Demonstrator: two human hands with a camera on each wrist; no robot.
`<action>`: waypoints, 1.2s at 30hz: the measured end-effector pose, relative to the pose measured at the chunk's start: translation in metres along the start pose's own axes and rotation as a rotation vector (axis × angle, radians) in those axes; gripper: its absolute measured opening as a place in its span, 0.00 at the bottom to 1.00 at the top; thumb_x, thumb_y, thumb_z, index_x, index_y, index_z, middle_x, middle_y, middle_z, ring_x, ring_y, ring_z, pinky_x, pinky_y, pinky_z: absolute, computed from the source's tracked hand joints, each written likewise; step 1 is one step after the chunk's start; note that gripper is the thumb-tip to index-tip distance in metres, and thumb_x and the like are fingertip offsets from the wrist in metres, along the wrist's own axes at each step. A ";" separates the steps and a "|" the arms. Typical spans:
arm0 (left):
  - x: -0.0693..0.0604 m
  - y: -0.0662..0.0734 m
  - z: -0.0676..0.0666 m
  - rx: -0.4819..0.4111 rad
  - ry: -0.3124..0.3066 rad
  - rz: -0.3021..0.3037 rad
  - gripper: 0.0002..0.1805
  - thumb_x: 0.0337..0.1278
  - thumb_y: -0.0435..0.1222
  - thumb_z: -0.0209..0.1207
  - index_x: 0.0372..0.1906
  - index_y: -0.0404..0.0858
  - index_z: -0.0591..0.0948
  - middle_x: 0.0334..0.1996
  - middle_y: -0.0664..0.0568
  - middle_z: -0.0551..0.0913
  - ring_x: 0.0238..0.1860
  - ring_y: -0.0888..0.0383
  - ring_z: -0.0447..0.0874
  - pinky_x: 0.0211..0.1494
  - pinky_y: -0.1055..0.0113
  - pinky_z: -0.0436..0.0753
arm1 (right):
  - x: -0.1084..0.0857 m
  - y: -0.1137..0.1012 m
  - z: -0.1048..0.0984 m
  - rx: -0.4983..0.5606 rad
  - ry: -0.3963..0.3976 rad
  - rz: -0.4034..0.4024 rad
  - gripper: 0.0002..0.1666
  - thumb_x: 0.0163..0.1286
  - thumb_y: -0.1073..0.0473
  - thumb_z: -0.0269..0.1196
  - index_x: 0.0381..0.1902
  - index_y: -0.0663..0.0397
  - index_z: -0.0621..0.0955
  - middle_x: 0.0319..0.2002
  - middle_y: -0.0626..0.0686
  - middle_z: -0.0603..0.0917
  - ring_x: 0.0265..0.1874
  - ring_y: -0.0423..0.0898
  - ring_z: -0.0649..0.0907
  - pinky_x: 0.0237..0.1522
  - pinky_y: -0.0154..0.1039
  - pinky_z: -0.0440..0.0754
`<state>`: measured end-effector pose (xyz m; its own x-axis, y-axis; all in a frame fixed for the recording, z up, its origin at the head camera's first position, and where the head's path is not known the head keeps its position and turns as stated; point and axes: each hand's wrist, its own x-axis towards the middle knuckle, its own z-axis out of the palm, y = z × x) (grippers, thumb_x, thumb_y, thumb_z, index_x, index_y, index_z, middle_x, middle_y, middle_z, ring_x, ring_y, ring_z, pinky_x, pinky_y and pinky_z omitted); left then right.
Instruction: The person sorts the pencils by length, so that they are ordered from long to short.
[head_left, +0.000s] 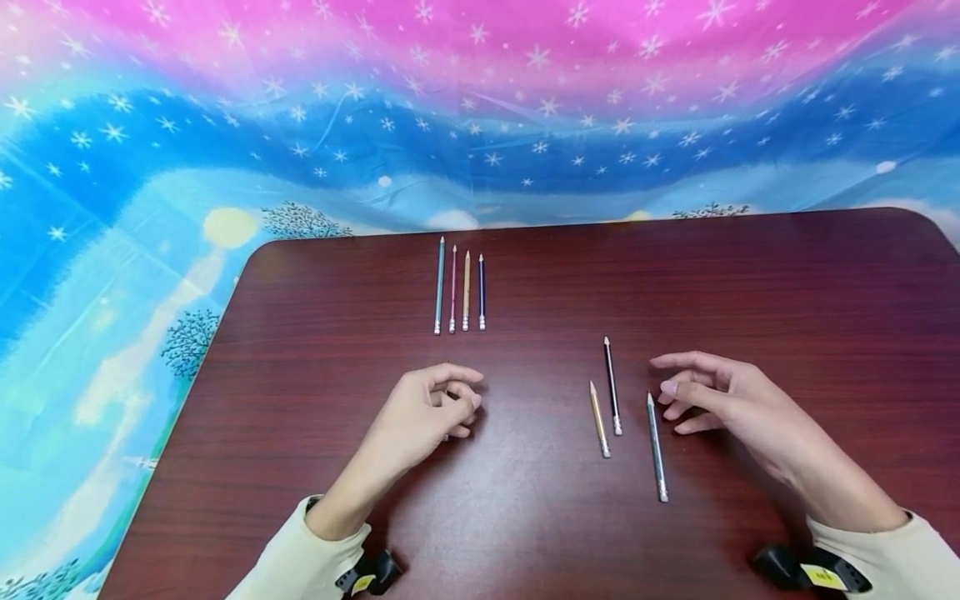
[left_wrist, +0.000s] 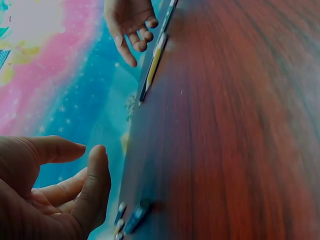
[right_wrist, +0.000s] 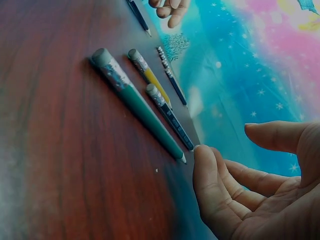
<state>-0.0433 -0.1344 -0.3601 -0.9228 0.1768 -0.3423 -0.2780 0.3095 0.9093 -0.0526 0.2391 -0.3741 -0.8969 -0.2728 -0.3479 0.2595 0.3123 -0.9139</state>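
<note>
My left hand hovers at the middle left of the table, fingers loosely bent, holding nothing; the left wrist view shows a gap between thumb and fingertips. My right hand, also holding nothing, has its fingers gently bent beside the tip of a green pencil. Left of that pencil lie a black pencil and a shorter yellow pencil. Beyond the left hand, a row holds a light blue pencil, a pink pencil, a natural yellow pencil and a dark blue pencil.
All the pencils lie on a dark red-brown wooden table, erasers toward me. Behind its far edge hangs a pink and blue cloth with a snowflake pattern. Black wrist devices sit below both cuffs.
</note>
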 end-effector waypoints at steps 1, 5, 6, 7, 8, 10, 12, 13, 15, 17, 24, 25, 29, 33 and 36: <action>0.001 0.000 0.003 0.002 -0.008 0.004 0.21 0.60 0.25 0.54 0.57 0.32 0.84 0.39 0.42 0.86 0.32 0.58 0.86 0.37 0.65 0.90 | -0.001 0.001 0.000 0.001 0.001 -0.001 0.22 0.81 0.58 0.60 0.69 0.56 0.76 0.41 0.47 0.90 0.36 0.44 0.89 0.39 0.42 0.92; 0.003 0.002 0.014 0.008 -0.044 0.022 0.22 0.58 0.25 0.55 0.57 0.32 0.84 0.38 0.43 0.86 0.31 0.59 0.87 0.38 0.64 0.91 | -0.005 0.005 -0.001 0.004 0.010 -0.004 0.20 0.81 0.58 0.59 0.67 0.50 0.78 0.40 0.47 0.88 0.36 0.44 0.88 0.38 0.42 0.91; 0.004 0.002 0.017 0.010 -0.053 0.026 0.21 0.60 0.26 0.56 0.57 0.32 0.84 0.38 0.43 0.86 0.31 0.59 0.87 0.38 0.64 0.91 | -0.006 0.006 -0.002 0.007 0.013 -0.009 0.19 0.82 0.58 0.58 0.67 0.48 0.78 0.40 0.47 0.88 0.36 0.44 0.88 0.38 0.42 0.91; 0.004 0.002 0.020 0.017 -0.063 0.030 0.20 0.60 0.26 0.57 0.58 0.33 0.84 0.39 0.44 0.87 0.30 0.60 0.87 0.38 0.65 0.91 | -0.007 0.007 -0.002 0.016 0.017 -0.014 0.18 0.83 0.57 0.57 0.66 0.47 0.79 0.40 0.47 0.87 0.36 0.45 0.89 0.38 0.42 0.91; 0.005 0.002 0.023 0.023 -0.071 0.033 0.19 0.62 0.27 0.58 0.58 0.33 0.84 0.39 0.44 0.87 0.30 0.60 0.87 0.38 0.65 0.90 | -0.008 0.007 -0.003 0.027 0.020 -0.017 0.17 0.84 0.56 0.56 0.65 0.45 0.80 0.40 0.47 0.87 0.36 0.45 0.88 0.38 0.43 0.91; 0.006 0.003 0.028 0.029 -0.086 0.041 0.17 0.65 0.29 0.61 0.58 0.34 0.84 0.39 0.45 0.87 0.29 0.60 0.87 0.38 0.65 0.90 | -0.009 0.008 -0.005 0.053 0.029 -0.026 0.16 0.85 0.55 0.53 0.64 0.41 0.81 0.40 0.48 0.86 0.37 0.45 0.88 0.38 0.43 0.91; 0.007 0.004 0.034 0.033 -0.102 0.050 0.16 0.67 0.31 0.63 0.58 0.34 0.85 0.40 0.45 0.88 0.29 0.61 0.87 0.38 0.66 0.90 | -0.011 0.008 -0.008 0.084 0.042 -0.034 0.17 0.87 0.53 0.50 0.63 0.39 0.81 0.39 0.48 0.87 0.37 0.46 0.88 0.37 0.43 0.91; 0.008 0.005 0.036 0.035 -0.110 0.053 0.16 0.67 0.31 0.63 0.58 0.34 0.85 0.40 0.46 0.88 0.29 0.62 0.87 0.38 0.67 0.90 | -0.012 0.009 -0.010 0.097 0.049 -0.036 0.17 0.87 0.53 0.49 0.62 0.37 0.82 0.39 0.48 0.87 0.37 0.46 0.88 0.37 0.43 0.91; 0.010 0.007 0.042 0.040 -0.127 0.067 0.17 0.66 0.29 0.63 0.58 0.33 0.84 0.40 0.46 0.88 0.29 0.63 0.86 0.37 0.68 0.89 | -0.014 0.009 -0.014 0.112 0.064 -0.041 0.17 0.87 0.52 0.49 0.61 0.36 0.82 0.39 0.48 0.87 0.37 0.46 0.88 0.36 0.42 0.91; 0.013 0.010 0.048 0.050 -0.145 0.076 0.18 0.65 0.28 0.62 0.58 0.33 0.84 0.40 0.46 0.89 0.29 0.64 0.85 0.37 0.69 0.89 | -0.017 0.009 -0.017 0.113 0.077 -0.044 0.17 0.87 0.53 0.48 0.61 0.34 0.82 0.39 0.48 0.87 0.37 0.46 0.88 0.36 0.42 0.91; 0.024 0.024 0.072 -0.003 -0.195 0.083 0.23 0.62 0.26 0.60 0.63 0.32 0.82 0.49 0.42 0.90 0.39 0.56 0.91 0.40 0.71 0.89 | -0.022 0.011 -0.015 0.074 0.095 -0.029 0.16 0.86 0.56 0.52 0.60 0.33 0.82 0.39 0.48 0.86 0.37 0.45 0.88 0.36 0.42 0.91; 0.025 0.026 0.075 -0.028 -0.202 0.079 0.24 0.62 0.25 0.59 0.64 0.32 0.81 0.51 0.41 0.89 0.42 0.54 0.91 0.42 0.70 0.90 | -0.022 0.011 -0.013 0.073 0.095 -0.029 0.16 0.86 0.56 0.52 0.60 0.33 0.82 0.39 0.48 0.86 0.37 0.45 0.88 0.36 0.42 0.91; 0.031 0.032 0.089 -0.120 -0.229 0.059 0.26 0.64 0.25 0.60 0.68 0.29 0.78 0.58 0.37 0.86 0.51 0.50 0.91 0.47 0.67 0.91 | -0.023 0.015 -0.009 0.065 0.083 -0.035 0.16 0.86 0.57 0.52 0.62 0.36 0.81 0.40 0.49 0.85 0.38 0.44 0.88 0.37 0.43 0.92; 0.034 0.037 0.099 -0.181 -0.250 0.028 0.26 0.69 0.25 0.58 0.71 0.29 0.75 0.63 0.36 0.83 0.56 0.46 0.89 0.49 0.65 0.91 | -0.025 0.018 -0.004 0.026 0.075 -0.015 0.17 0.86 0.56 0.52 0.65 0.41 0.78 0.42 0.49 0.84 0.39 0.44 0.88 0.39 0.44 0.92; 0.036 0.039 0.105 -0.207 -0.263 0.020 0.26 0.70 0.25 0.57 0.72 0.28 0.74 0.65 0.35 0.82 0.58 0.44 0.88 0.50 0.64 0.91 | -0.026 0.017 0.000 0.002 0.077 0.000 0.19 0.85 0.56 0.53 0.69 0.51 0.76 0.43 0.50 0.84 0.40 0.44 0.88 0.39 0.44 0.92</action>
<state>-0.0590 -0.0180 -0.3614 -0.8355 0.4247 -0.3487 -0.3337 0.1120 0.9360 -0.0243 0.2514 -0.3810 -0.9216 -0.2024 -0.3312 0.2604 0.3103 -0.9143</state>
